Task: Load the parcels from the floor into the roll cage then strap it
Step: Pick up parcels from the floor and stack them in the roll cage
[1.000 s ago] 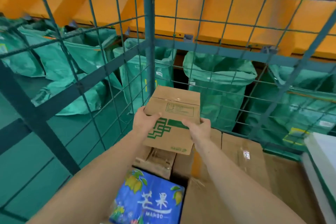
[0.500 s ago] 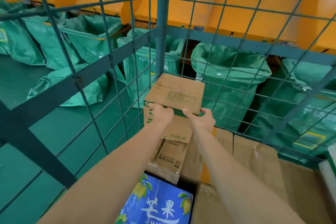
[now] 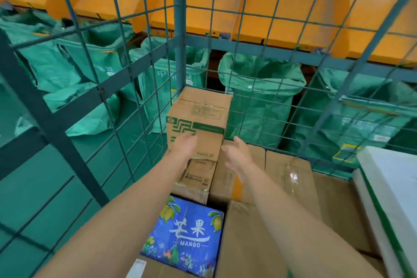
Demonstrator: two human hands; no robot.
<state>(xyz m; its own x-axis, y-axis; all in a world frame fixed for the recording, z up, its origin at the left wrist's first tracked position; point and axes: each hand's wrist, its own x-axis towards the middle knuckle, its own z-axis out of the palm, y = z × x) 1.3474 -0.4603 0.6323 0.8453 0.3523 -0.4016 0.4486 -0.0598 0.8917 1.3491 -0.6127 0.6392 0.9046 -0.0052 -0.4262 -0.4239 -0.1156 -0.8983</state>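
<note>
The small cardboard parcel (image 3: 198, 119), brown with a green printed band and a label on its upper face, now stands in the far left corner of the roll cage (image 3: 179, 29), close against the corner post and on top of a flatter labelled carton (image 3: 196, 178). A second ago it was in the air, tilted and gripped from both sides; half a second ago it was being lowered into this corner. The right hand (image 3: 237, 153) has since let go: it is off the parcel, just beside its lower right edge, fingers spread and relaxed, holding nothing. The left hand (image 3: 184, 145) lies against the front face, fingers apparently flat on the card rather than curled round an edge, though blur makes the fingertips hard to read. I judge this parcel placed, with the left hand giving a last push or about to leave.

Nearer the camera sits a blue mango carton (image 3: 185, 239), to the right larger taped brown cartons (image 3: 288, 176), and at the right edge a white foam box (image 3: 392, 192). The load sits well below the top of the mesh, so more loading probably comes before strapping. Beyond the mesh, green mail sacks (image 3: 259, 97) hang open under orange chutes (image 3: 248, 7)
</note>
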